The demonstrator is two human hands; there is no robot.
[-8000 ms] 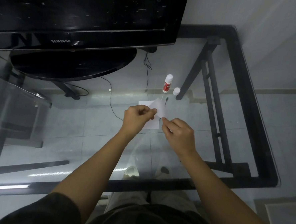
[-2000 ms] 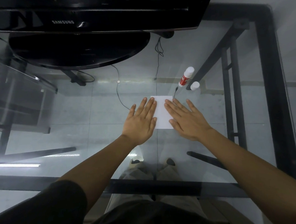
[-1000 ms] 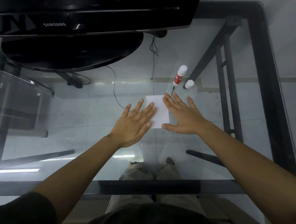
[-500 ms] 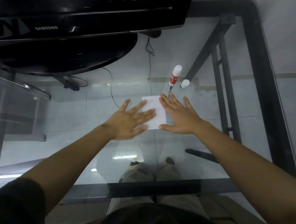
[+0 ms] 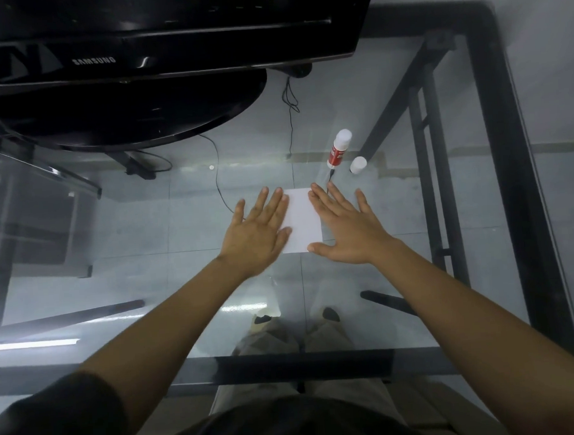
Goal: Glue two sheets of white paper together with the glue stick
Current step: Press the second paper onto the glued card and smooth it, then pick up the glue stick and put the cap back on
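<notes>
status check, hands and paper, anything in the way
Left hand and right hand open, flat, palms down on the paper's side edges. White paper flat on glass table. Glue stick upright, cap off beside it; nothing blocking.

Left hand (image 5: 258, 234) and right hand (image 5: 347, 232) flat on white paper (image 5: 302, 221), seemingly pressing, glue stick (image 5: 339, 148) beyond

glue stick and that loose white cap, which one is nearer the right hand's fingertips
The glue stick, the tall tube with the red label. Its base stands just beyond the right hand, while the short white cap sits further to the right on the glass table.
</notes>
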